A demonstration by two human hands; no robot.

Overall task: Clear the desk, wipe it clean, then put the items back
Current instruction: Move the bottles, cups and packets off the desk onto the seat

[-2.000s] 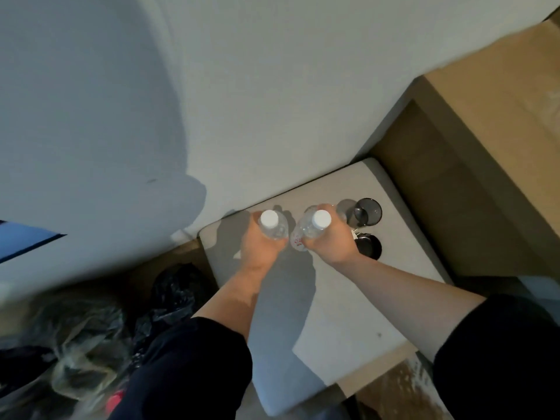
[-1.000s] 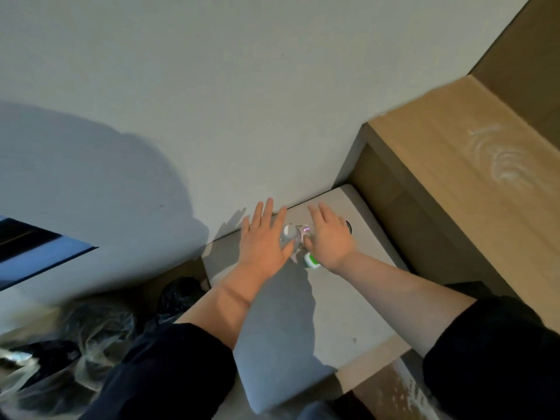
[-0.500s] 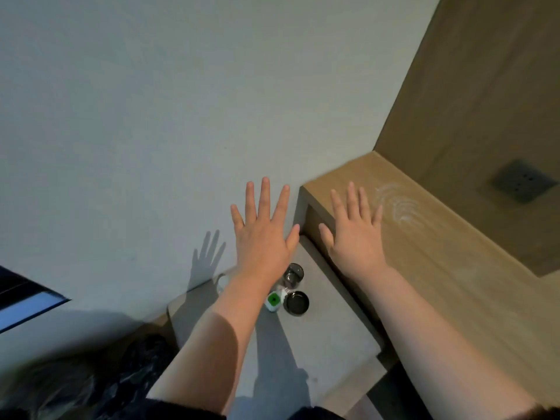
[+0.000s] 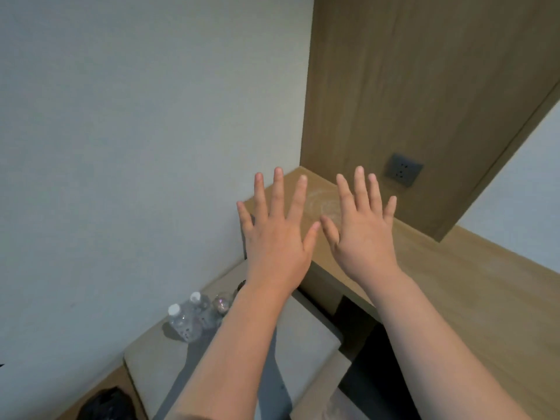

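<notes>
Where desk [image 4: 485,298] meets wall [image 4: 121,147], hands [image 4: 274,247] [image 4: 362,247] hover spread.

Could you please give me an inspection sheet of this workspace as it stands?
Surface: wooden desk, whitish smear near its corner.
Job's things: two water bottles and a glass standing on the grey stool.
Clutter: black bag low beside the stool.
Hands: left hand and right hand open, fingers spread, holding nothing.
Cables: nothing seen.
Surroundings: wall socket on the wood panel.
</notes>
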